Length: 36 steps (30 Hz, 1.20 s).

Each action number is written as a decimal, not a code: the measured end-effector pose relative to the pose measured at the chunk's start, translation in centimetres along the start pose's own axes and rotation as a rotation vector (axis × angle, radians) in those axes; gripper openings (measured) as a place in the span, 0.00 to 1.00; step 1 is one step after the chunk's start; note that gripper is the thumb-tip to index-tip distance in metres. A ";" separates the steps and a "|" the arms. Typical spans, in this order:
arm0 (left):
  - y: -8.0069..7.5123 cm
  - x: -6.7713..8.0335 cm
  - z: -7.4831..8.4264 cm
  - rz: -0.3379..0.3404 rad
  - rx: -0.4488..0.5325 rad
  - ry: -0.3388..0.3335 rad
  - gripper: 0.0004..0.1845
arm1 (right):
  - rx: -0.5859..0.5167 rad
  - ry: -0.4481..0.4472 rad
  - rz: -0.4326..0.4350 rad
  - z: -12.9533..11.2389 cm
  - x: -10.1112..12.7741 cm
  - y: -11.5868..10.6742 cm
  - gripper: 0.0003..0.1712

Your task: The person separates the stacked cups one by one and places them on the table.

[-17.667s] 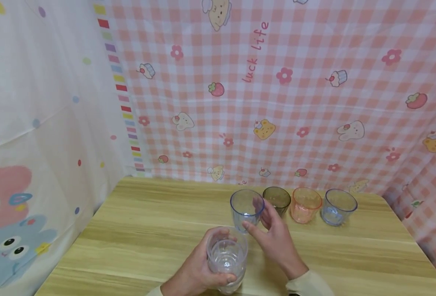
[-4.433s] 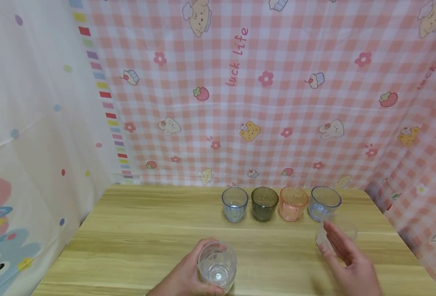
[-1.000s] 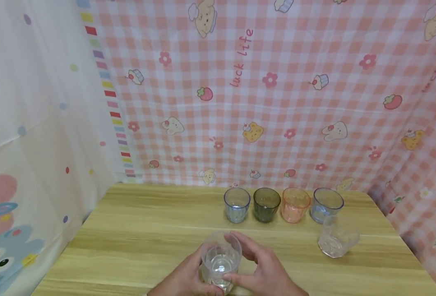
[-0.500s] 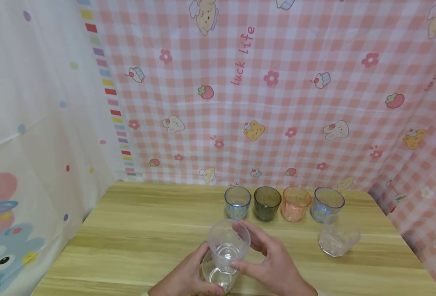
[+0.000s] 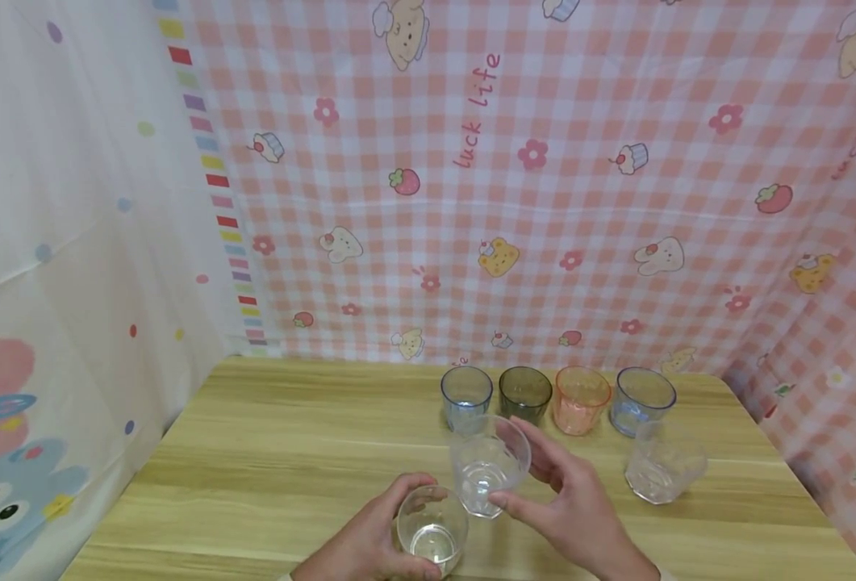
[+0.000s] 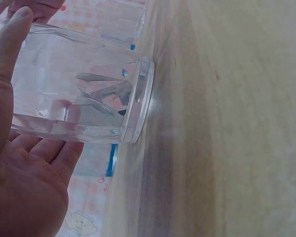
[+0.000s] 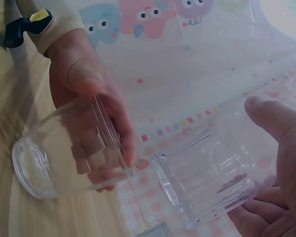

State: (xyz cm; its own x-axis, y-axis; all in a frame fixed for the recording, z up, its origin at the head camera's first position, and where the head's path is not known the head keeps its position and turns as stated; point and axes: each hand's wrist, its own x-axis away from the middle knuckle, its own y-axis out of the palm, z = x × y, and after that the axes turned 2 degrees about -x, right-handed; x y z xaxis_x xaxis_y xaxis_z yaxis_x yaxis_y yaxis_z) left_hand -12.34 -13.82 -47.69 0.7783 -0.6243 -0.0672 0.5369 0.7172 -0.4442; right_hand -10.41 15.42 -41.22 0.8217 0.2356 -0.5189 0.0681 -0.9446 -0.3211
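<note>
My left hand (image 5: 377,537) grips a clear cup (image 5: 433,528) near the table's front edge; its base meets the tabletop in the left wrist view. Thumb and fingers of my right hand (image 5: 576,504) hold a second clear cup (image 5: 482,476) in the air, just right of and beyond the first, the two apart. The right wrist view shows the left hand's cup (image 7: 64,158) tapering to a thick base and the right hand's faceted cup (image 7: 212,170). A third clear faceted cup (image 5: 661,468) stands alone on the right.
Along the back of the wooden table (image 5: 290,436) runs a row: a blue-rimmed cup (image 5: 466,397), a smoky dark cup (image 5: 525,395), an orange-pink cup (image 5: 582,399) and another blue cup (image 5: 641,403). A pink checked cloth (image 5: 398,218) hangs behind; a white cloth (image 5: 93,266) hangs left.
Earlier the right hand set the blue-rimmed cup in the row and a clear cup at right. Within the last second it drew another clear cup up and rightward out of the left hand's cup.
</note>
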 end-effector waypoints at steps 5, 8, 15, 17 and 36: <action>0.0 -0.1 -0.1 0.002 0.020 -0.004 0.49 | 0.032 0.031 0.039 0.2 0.1 -0.9 0.44; 0.1 -0.1 0.0 0.002 0.024 -0.003 0.49 | 0.032 0.054 0.065 0.3 0.4 -1.2 0.45; 0.1 -0.1 0.1 0.005 0.017 0.022 0.48 | 0.040 0.091 0.105 1.0 1.3 -2.2 0.44; 0.1 0.0 0.1 0.008 0.015 0.027 0.48 | 0.035 0.098 0.115 1.2 1.5 -2.5 0.44; -0.1 -0.1 -0.3 0.014 -0.016 0.060 0.48 | 0.068 0.173 0.244 4.2 3.1 -4.5 0.45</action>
State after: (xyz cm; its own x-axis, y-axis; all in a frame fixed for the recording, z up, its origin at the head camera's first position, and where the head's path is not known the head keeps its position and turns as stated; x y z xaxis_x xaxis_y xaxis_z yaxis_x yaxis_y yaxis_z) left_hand -12.57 -13.86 -47.91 0.7643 -0.6324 -0.1265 0.5208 0.7209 -0.4571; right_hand -10.50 21.34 -44.73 0.8936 -0.0441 -0.4467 -0.1765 -0.9496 -0.2592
